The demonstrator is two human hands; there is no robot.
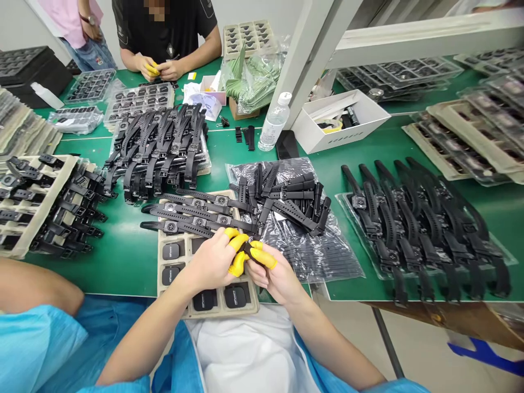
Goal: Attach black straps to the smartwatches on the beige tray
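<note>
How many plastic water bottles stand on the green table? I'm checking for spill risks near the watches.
1: a clear water bottle with a white cap, upright beside the white box. Others may be hidden behind the shelf post.

A small black watch part [249, 252], mostly hidden, pinched just above the tray [180, 275].

Left hand [213, 262] and right hand [272, 273] meet, yellow-capped fingertips [239, 256] pinched together.

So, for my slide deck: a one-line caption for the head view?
Left hand and right hand pinch a small black part above a tray.
</note>
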